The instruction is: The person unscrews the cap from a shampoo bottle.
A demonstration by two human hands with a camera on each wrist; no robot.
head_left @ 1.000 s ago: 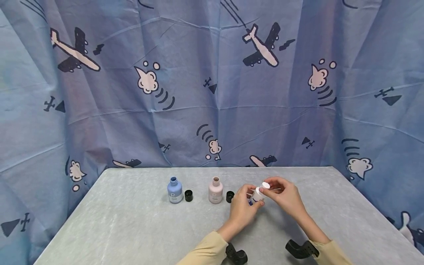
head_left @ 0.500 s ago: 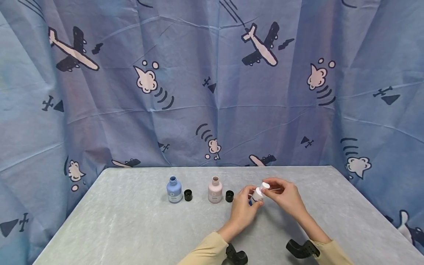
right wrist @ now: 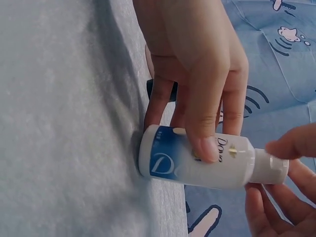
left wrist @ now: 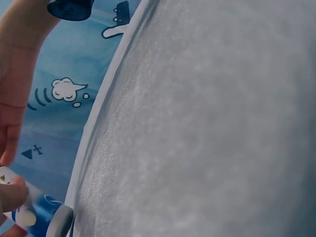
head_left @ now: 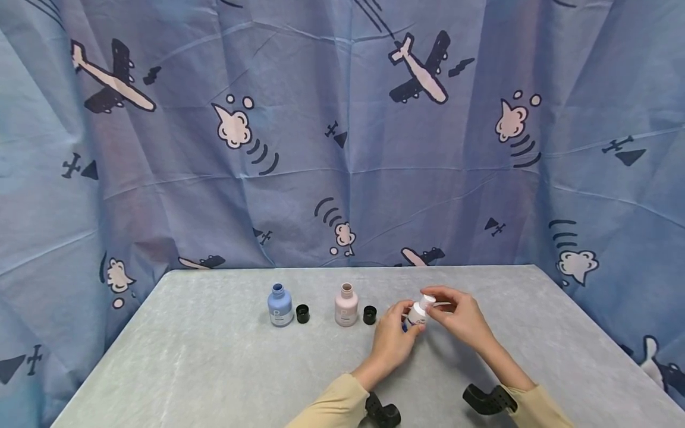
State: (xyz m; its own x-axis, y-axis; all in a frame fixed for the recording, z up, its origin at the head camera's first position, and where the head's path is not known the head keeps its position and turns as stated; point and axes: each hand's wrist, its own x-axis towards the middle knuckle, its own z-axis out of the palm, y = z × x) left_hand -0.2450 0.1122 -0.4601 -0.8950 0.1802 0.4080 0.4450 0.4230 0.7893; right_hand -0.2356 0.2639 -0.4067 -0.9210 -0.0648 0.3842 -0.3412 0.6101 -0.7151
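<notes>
My left hand (head_left: 390, 340) grips a small white bottle with a blue lower part (right wrist: 197, 158), marked Dove, its thumb across the label. The bottle leans to the right, its base close to the table. A plain white cap (right wrist: 269, 168) sits at the bottle's neck, pinched between the thumb and fingers of my right hand (head_left: 467, 321). In the left wrist view only the bottle's blue part and base (left wrist: 44, 215) show at the lower left corner.
A blue bottle (head_left: 280, 309) and a pink bottle (head_left: 346, 308) stand uncapped to the left on the grey table (head_left: 225, 362). Beside each lies a black cap, one between them (head_left: 302, 314) and one by my left hand (head_left: 370, 315). A patterned curtain (head_left: 299, 148) hangs behind.
The white cap has come down and lines up with the bottle's neck, where a second ago it stood slightly off to the side. Both hands have stayed nearly in place.
</notes>
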